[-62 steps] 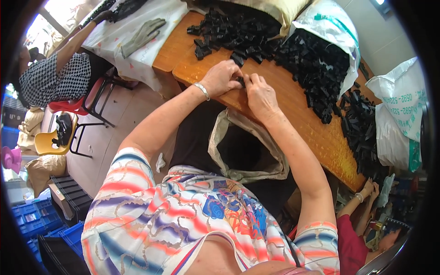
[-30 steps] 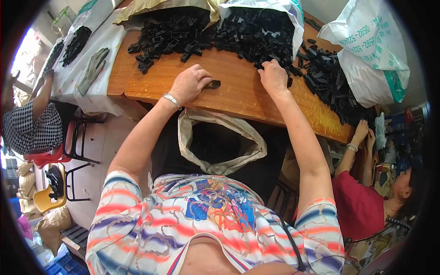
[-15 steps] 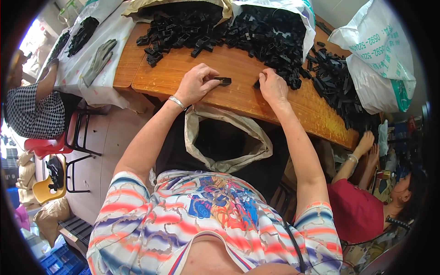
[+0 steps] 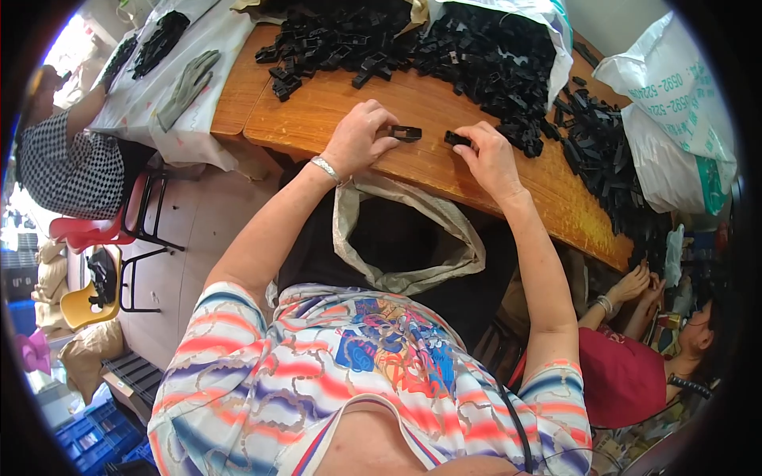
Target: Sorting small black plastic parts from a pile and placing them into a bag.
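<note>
My left hand (image 4: 359, 141) is closed, thumb and fingers pinching a black rectangular plastic frame (image 4: 408, 133) that points to the right. Across a short gap, my right hand (image 4: 490, 163) pinches a smaller black plastic piece (image 4: 456, 139) and points it toward the frame. The two parts are apart, just over the near part of the wooden table (image 4: 317, 117). Beyond my hands lie a heap of black frame pieces (image 4: 337, 46) on the left and a heap of smaller black parts (image 4: 484, 71) on the right.
An open woven sack (image 4: 349, 238) sits at my lap below the table edge. White bags (image 4: 671, 119) and more black parts (image 4: 591, 151) are at the right. A grey glove (image 4: 189, 89) lies on the cloth-covered table at left. Co-workers sit on both sides.
My right hand has lifted a small black piece from near the table and turned it toward the frame. My left hand keeps its pinch on the frame. The whole view has shifted slightly.
</note>
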Tool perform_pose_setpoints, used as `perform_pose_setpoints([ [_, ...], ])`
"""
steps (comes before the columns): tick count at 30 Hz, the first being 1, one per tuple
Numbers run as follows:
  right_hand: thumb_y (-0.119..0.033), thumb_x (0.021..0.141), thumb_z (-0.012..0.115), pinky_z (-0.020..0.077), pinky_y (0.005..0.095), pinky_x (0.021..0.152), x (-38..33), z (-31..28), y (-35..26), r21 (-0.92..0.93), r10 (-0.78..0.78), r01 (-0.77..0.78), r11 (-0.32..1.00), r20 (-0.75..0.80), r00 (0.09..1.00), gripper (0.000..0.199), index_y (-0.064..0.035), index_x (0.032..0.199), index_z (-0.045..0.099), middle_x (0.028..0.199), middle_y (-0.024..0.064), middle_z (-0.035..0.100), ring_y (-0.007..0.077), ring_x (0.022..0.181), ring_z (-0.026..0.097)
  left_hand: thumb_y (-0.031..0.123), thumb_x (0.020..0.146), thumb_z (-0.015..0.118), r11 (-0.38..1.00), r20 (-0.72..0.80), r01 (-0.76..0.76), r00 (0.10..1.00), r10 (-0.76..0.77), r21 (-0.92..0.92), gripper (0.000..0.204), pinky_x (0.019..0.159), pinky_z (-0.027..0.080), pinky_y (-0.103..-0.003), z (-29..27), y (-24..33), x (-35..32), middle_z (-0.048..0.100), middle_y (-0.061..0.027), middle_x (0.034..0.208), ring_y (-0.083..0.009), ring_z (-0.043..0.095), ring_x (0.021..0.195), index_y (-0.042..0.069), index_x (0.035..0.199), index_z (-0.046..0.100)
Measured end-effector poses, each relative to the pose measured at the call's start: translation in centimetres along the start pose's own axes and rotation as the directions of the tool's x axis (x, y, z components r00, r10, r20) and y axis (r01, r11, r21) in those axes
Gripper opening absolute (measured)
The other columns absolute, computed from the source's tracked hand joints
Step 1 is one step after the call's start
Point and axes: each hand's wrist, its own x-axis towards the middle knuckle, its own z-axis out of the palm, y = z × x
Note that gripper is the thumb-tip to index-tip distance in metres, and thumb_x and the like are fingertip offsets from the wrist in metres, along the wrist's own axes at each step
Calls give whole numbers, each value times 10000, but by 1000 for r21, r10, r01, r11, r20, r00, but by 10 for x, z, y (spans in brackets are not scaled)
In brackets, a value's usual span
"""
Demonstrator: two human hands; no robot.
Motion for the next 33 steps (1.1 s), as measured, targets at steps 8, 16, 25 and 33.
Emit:
perform_pose_setpoints([
  [8, -66, 767, 739, 538, 401, 719, 30, 38, -45, 101, -107, 109, 989, -22, 994, 195, -56, 962, 726, 903, 106, 642, 316, 806, 662, 140, 760, 776, 998, 16, 47, 999, -47, -40, 253, 799, 492, -371, 1, 0, 0, 597, -86, 905, -274, 587, 907, 44, 963, 660],
  [16, -71, 765, 739, 547, 391, 700, 34, 38, -39, 70, -175, 175, 982, -2, 985, 209, -68, 974, 733, 888, 94, 637, 305, 779, 661, 147, 755, 772, 986, 92, 148, 986, -140, -83, 249, 847, 488, -394, -4, 3, 3, 614, -108, 961, -306, 583, 960, 27, 949, 671],
  [25, -109, 808, 691, 554, 384, 757, 22, 56, -48, -207, -278, 279, 938, 35, 960, 313, -11, 1104, 663, 1001, 123, 576, 300, 918, 628, 130, 761, 761, 995, 31, 95, 995, -94, -41, 235, 823, 494, -374, -2, 1, 2, 602, -101, 932, -290, 591, 911, 33, 951, 661],
  [33, -97, 751, 764, 543, 413, 713, -43, 28, -67, 49, -117, 115, 992, 48, 992, 285, -78, 1029, 707, 925, 125, 638, 344, 826, 658, 133, 804, 686, 973, 68, 126, 991, -115, -194, 249, 819, 535, -356, -26, -32, 25, 651, -157, 1015, -268, 659, 894, 12, 1022, 674],
])
